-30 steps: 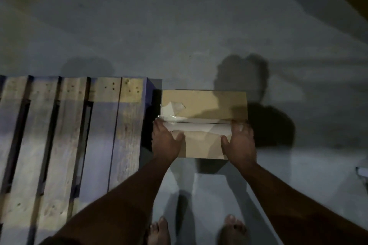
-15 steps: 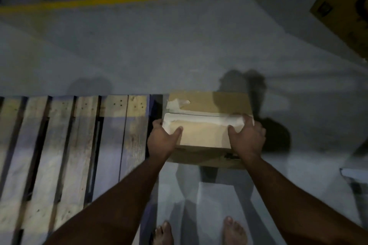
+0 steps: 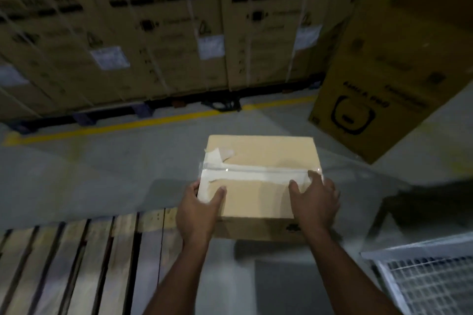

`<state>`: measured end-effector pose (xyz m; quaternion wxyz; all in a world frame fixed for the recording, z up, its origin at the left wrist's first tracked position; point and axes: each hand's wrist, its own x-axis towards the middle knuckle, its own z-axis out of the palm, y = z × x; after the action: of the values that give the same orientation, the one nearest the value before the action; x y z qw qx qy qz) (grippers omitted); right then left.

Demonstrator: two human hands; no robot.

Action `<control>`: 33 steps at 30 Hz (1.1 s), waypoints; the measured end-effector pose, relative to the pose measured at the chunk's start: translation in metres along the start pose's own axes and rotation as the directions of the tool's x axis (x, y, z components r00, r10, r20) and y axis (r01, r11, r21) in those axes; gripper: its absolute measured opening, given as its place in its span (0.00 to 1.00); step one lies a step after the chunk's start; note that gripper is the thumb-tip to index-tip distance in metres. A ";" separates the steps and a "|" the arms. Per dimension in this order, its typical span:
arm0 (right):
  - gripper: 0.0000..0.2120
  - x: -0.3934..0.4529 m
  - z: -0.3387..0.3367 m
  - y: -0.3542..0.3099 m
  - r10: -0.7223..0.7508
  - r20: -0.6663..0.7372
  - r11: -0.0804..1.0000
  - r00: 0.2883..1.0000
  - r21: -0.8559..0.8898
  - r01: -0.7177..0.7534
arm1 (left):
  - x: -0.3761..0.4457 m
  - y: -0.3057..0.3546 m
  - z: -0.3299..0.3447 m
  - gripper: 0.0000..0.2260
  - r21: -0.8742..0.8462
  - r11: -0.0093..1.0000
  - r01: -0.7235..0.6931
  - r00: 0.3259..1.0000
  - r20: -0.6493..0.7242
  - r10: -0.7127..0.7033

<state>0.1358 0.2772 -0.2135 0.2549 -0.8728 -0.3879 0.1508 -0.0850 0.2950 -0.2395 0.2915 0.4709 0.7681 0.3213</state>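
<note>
The left hand [image 3: 197, 212] and right hand [image 3: 316, 202] grip the taped cardboard box [image 3: 261, 158], apparently lifted from the floor but not yet placed.

So I've got this plain brown cardboard box [image 3: 261, 158] held up between my two hands. My left hand [image 3: 197, 212] grips its near left corner with the thumb lying on top. My right hand [image 3: 316, 202] has the near right corner, fingers spread over the lid. The box is closed, top facing up and roughly level, long side running hand to hand. A wide strip of clear tape [image 3: 256, 174] crosses the top just past my fingertips, with a wrinkled loose flap beyond my left thumb.
</note>
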 end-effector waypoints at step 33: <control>0.16 -0.344 -0.517 0.232 0.572 -0.738 0.796 0.358 0.393 -0.461 | -0.477 0.292 -0.058 0.22 -0.502 0.483 -0.718 0.356 0.331 0.874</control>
<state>0.2890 -0.2836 0.1047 0.3964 -0.8953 0.0844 -0.1847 0.2124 -0.0496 0.0906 0.3632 0.8110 0.2658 0.3739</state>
